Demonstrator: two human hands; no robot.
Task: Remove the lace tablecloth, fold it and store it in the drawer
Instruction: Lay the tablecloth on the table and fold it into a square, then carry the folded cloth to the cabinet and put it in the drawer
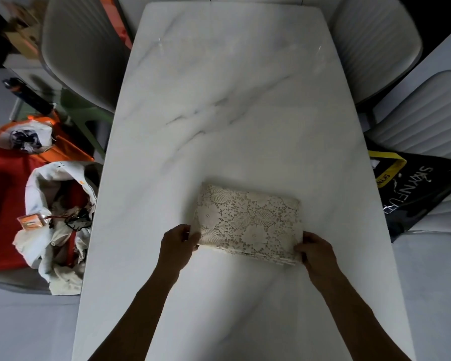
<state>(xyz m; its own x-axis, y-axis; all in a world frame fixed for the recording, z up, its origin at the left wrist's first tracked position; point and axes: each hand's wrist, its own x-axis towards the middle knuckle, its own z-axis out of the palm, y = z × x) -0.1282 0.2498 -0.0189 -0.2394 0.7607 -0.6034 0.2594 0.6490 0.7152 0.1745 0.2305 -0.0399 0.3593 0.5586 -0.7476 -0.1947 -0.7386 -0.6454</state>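
Note:
The cream lace tablecloth (248, 220) lies folded into a thick rectangle on the white marble table (219, 100), near the front right. My left hand (177, 243) pinches its near left corner. My right hand (317, 252) grips its near right corner, where the stacked layers show at the edge. The near edge looks slightly raised off the table. No drawer is in view.
Grey padded chairs stand at the far left (81, 48), far right (375, 43) and right side (425, 118). A black printed bag (417, 194) lies on the right. On the left sit a pile of white cloth (57, 225) and orange-red bags (5, 183).

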